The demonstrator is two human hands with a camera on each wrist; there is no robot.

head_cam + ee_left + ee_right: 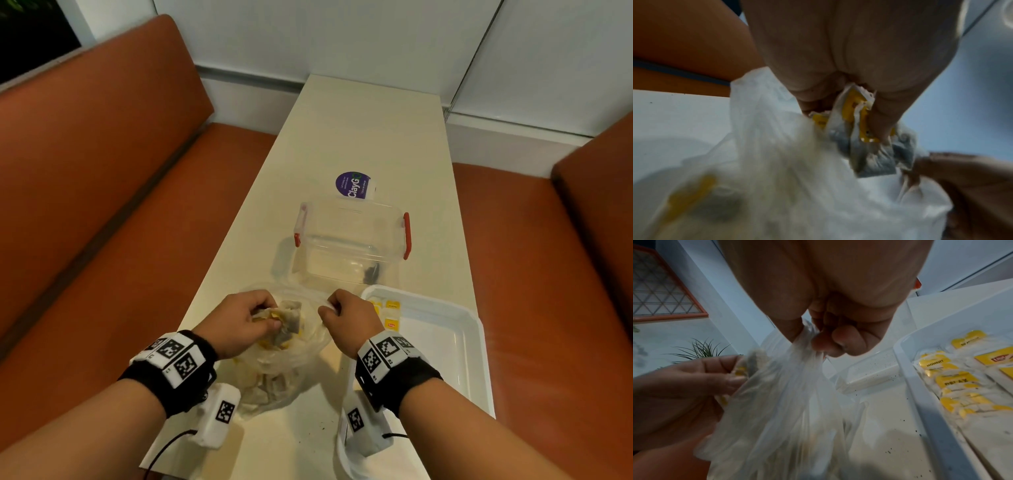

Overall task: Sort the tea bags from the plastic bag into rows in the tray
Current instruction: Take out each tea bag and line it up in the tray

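Observation:
A clear plastic bag [274, 373] of tea bags lies on the table between my hands. My left hand [239, 322] is at the bag's mouth and grips a bunch of tea bags [869, 142] with yellow tags. My right hand [346, 318] pinches the bag's right rim [807, 344] and holds it up. The white tray [445, 346] stands to the right of the bag. Several tea bags [953, 382] lie in a row at its far left corner.
A clear storage box [352, 246] with red clips stands just beyond the bag and tray. A purple round label [354, 185] lies behind it. Orange bench seats [102, 240] flank the narrow white table [359, 130]. Dark tea crumbs dot the tabletop.

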